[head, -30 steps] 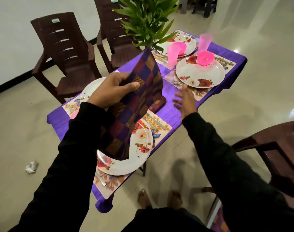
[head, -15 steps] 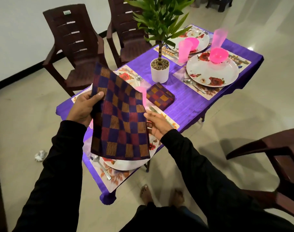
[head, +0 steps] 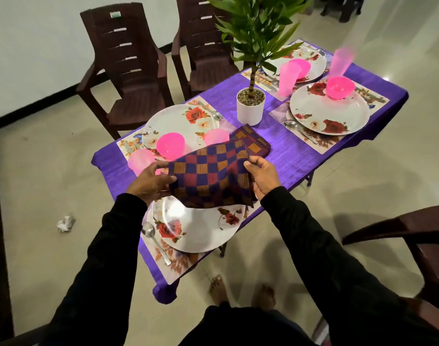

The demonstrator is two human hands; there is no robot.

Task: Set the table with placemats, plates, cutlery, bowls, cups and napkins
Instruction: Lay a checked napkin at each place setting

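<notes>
The person's left hand point(head: 152, 182) and right hand point(head: 263, 177) each pinch a side edge of a checked napkin point(head: 209, 177), holding it spread above the near floral plate point(head: 196, 227), whose far half it hides. Behind it, at one o'clock, folded napkins point(head: 254, 143) lie on the purple tablecloth point(head: 288, 151), partly covered. Open cloth runs between these and the white plant pot point(head: 250, 109) at twelve o'clock. A spoon point(head: 154, 242) lies at the plate's nine o'clock. Pink cups are motion-blurred. A brown chair point(head: 418, 236) stands at three o'clock, cut off by the frame.
</notes>
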